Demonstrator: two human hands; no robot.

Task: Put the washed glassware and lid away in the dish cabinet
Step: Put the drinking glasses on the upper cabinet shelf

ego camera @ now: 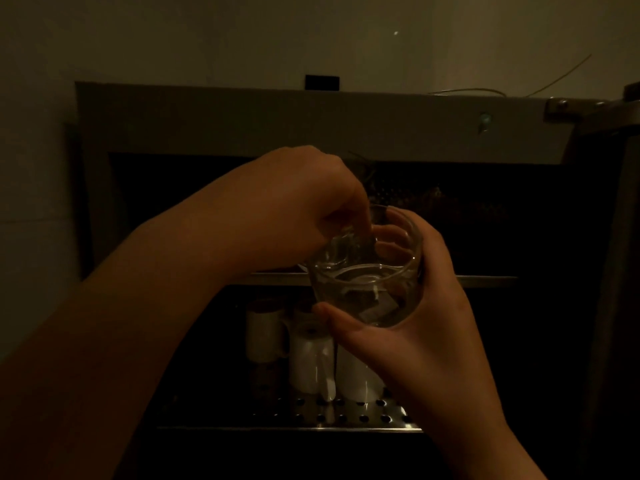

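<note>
Clear round glass cup [367,289] is held up in front of the open dish cabinet [311,123], level with its upper shelf edge, mouth tilted toward the camera. Right hand [415,323] cups it from below and the side, grip clamped on the glass wall, thumb along the near side. Left hand [294,209] comes in from above, fingers curled down into the cup mouth; possibly pinching a smaller glass piece inside, too dark to confirm. Below, white ceramic mugs [308,358] stand on the perforated steel lower shelf [346,415]. Cabinet door [609,271] hangs open at right. Scene is very dim.
</note>
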